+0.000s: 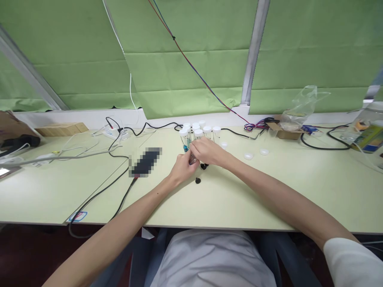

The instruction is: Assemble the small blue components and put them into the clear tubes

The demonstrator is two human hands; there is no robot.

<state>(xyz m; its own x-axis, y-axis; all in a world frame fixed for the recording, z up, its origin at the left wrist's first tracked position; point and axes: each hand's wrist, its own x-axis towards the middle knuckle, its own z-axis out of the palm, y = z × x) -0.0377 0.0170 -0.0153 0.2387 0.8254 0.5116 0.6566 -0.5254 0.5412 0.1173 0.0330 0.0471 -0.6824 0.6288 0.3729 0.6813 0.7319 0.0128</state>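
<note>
At the middle of the table, my left hand (182, 166) is closed around a small clear bottle (192, 158), mostly covered by the fingers. My right hand (207, 150) is bent over the top of that bottle, its fingertips pinched together; what they grip is hidden. A small teal piece (186, 148) shows beside the fingertips. Just behind the hands stands a cluster of several clear bottles with white caps (196, 127). Small black round pieces (204, 166) lie under my right wrist, and one black disc (198, 181) lies nearer me.
Loose white caps (248, 156) lie to the right. A blurred dark phone-like device (145, 162) with a black cable lies left. Cables and a power strip (115, 132) run along the back left. A cardboard box (289, 133) with a plastic bag and a clear container (369, 127) stand right.
</note>
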